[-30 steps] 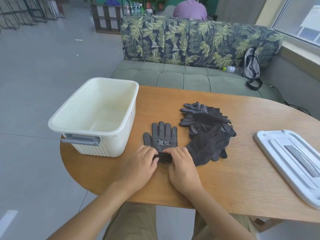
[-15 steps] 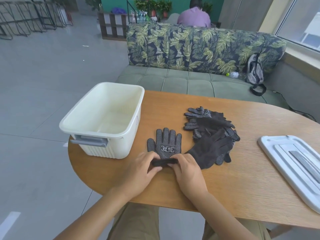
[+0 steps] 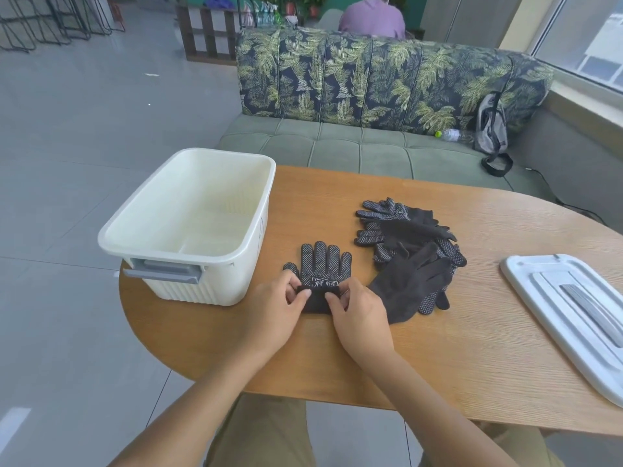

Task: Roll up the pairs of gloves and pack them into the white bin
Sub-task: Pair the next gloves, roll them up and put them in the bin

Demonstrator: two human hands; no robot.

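Black glove pair (image 3: 322,264): lies flat near the table's (image 3: 438,348) front edge, fingertips pointing to the far edge, dotted side up, cuff end rolled toward you.
Your left hand (image 3: 273,306): fingers curled, pinching the left end of the rolled cuff.
Your right hand (image 3: 359,313): fingers curled, pinching the roll's right end, thumb on its near side.
Roll: sits between both sets of fingers, under your fingertips.
White bin (image 3: 188,224): at the table's left edge, just left of the glove.
Glove pile (image 3: 409,254): heaped right of the pair, touching your right hand.
White lid (image 3: 569,318): at the right edge.
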